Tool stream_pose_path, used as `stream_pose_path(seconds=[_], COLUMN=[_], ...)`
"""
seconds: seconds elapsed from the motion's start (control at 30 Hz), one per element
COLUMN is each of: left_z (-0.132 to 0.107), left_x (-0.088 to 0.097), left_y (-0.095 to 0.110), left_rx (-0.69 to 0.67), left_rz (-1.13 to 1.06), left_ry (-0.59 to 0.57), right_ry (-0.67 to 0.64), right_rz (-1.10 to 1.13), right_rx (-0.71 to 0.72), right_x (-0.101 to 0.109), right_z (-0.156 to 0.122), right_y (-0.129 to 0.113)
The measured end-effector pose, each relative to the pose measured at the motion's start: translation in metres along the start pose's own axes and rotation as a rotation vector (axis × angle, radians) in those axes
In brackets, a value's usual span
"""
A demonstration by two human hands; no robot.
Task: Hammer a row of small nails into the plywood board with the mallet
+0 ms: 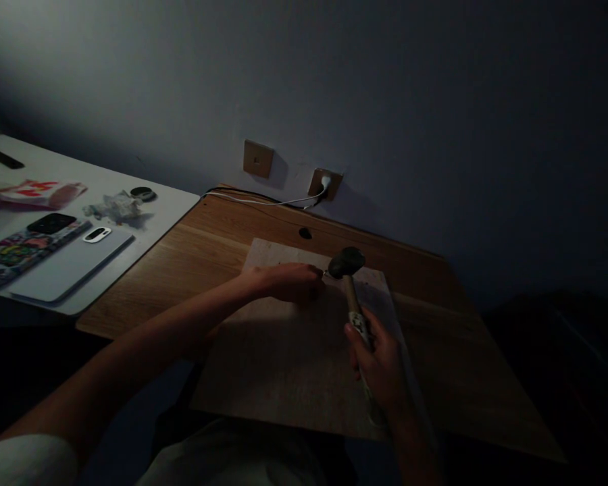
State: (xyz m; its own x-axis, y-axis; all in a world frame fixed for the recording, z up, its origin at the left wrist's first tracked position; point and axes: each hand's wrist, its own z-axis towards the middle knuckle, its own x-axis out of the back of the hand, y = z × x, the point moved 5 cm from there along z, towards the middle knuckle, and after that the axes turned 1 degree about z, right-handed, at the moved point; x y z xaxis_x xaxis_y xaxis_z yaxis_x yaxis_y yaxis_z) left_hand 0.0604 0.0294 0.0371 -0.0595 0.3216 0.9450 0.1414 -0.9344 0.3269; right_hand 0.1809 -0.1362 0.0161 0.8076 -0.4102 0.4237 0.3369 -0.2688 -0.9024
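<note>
My right hand [377, 358] is wrapped round the handle of a hammer [353, 297], whose dark, thick head points away from me above the far part of a pale board [284, 364]. Just left of the hammer head, my left hand [298, 281] is closed, its back turned up. A tiny shiny bit [325, 273] shows between its fingers and the hammer head; the rest of it is hidden. In this dim light I cannot tell whether the head touches it.
The board lies on a wooden table [450, 351] against the wall. White and black cables [263, 200] run to a wall socket [325, 183]. On a white table [177, 199] at left are a phone [76, 263], a patterned case [15, 253], crumpled plastic [119, 206] and a red-and-white packet [43, 192].
</note>
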Motion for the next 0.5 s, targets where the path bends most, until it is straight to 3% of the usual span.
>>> stream_pose_path(seconds=[0.13,0.23,0.4,0.5], left_z=[0.002,0.002,0.0,-0.001], left_x=[0.004,0.008,0.011,0.008], left_y=[-0.009,-0.029,-0.06,-0.067], left_rx=[0.013,0.054,0.193,0.258], left_rz=[-0.126,-0.245,-0.308,-0.309], left_ry=[0.052,0.168,0.384,0.413], right_ry=[-0.016,-0.042,0.091,-0.009], right_rz=[0.054,0.137,0.352,0.48], right_rx=[-0.025,-0.069,-0.037,-0.098], right_x=[0.002,0.002,0.014,0.017], right_z=[-0.004,-0.008,-0.017,-0.017], right_y=[-0.005,-0.008,-0.019,-0.021])
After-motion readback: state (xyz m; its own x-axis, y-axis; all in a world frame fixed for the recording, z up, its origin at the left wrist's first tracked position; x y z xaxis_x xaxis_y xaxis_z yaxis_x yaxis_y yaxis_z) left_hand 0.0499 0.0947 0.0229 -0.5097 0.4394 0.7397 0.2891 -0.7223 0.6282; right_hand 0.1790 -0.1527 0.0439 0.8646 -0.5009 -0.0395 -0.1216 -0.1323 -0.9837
